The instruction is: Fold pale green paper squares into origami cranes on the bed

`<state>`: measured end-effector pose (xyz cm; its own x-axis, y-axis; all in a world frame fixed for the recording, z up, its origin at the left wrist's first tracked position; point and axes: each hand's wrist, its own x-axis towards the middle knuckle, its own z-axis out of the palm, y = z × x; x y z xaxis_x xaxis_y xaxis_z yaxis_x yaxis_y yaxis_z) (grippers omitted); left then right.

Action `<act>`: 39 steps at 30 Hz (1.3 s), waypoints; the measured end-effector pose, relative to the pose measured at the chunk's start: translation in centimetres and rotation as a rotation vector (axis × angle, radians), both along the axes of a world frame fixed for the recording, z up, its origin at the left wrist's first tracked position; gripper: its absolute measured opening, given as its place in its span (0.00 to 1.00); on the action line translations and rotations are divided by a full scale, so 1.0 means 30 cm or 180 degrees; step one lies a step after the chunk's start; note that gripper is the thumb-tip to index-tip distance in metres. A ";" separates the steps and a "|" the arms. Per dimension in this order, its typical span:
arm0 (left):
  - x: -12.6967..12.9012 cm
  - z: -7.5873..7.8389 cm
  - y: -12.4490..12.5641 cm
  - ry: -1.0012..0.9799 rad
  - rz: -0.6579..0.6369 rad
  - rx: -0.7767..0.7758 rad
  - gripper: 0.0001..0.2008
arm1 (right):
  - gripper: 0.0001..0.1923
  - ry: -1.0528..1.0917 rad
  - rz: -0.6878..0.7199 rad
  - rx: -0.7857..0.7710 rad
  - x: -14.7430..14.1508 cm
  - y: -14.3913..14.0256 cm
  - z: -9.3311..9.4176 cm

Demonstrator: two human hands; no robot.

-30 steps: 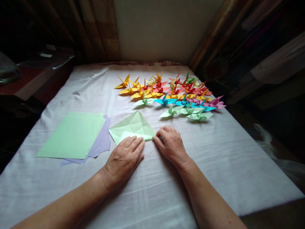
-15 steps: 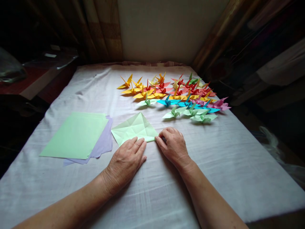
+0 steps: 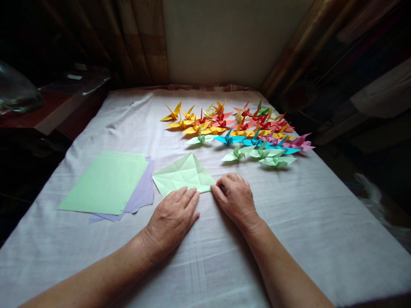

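Observation:
A light green sheet of origami paper (image 3: 186, 172), marked with crossing creases, lies on the cloth in front of me, its near edge folded over in a narrow strip. My left hand (image 3: 175, 218) rests flat on that near edge with its fingers stretched out. At the paper's right corner, my right hand (image 3: 234, 194) pinches the tip between thumb and forefinger, the other fingers curled in. A dark spot shows inside the curl of that hand; what it is I cannot make out.
Left of the paper, a stack of green sheets (image 3: 105, 182) overlaps purple sheets (image 3: 141, 188). Several folded paper cranes in orange, red, blue (image 3: 228, 139), pink and pale green (image 3: 238, 153) stand beyond my right hand. A white cloth (image 3: 289, 231) covers the table.
The whole view has shifted slightly, so everything appears a little farther right. Both hands keep the same places on the green paper.

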<state>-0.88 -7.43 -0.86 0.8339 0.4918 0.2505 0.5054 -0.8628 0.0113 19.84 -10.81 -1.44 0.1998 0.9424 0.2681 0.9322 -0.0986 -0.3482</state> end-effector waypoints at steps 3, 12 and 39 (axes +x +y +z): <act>-0.001 0.002 0.003 -0.0031 -0.0032 -0.0001 0.19 | 0.07 0.0122 0.0022 -0.0012 0.013 0.002 -0.007; 0.002 -0.002 0.003 -0.0048 -0.0053 0.0070 0.19 | 0.13 0.0321 0.0004 0.0281 0.000 0.000 -0.024; 0.011 0.022 0.030 0.0293 -0.0144 -0.0213 0.21 | 0.25 0.0000 -0.0255 0.0285 -0.013 0.002 -0.040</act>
<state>-0.57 -6.53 -0.19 0.8735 0.4663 0.1398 0.4677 -0.8835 0.0250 19.44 -10.74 -2.63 0.2736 0.8957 0.3504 0.9226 -0.1414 -0.3590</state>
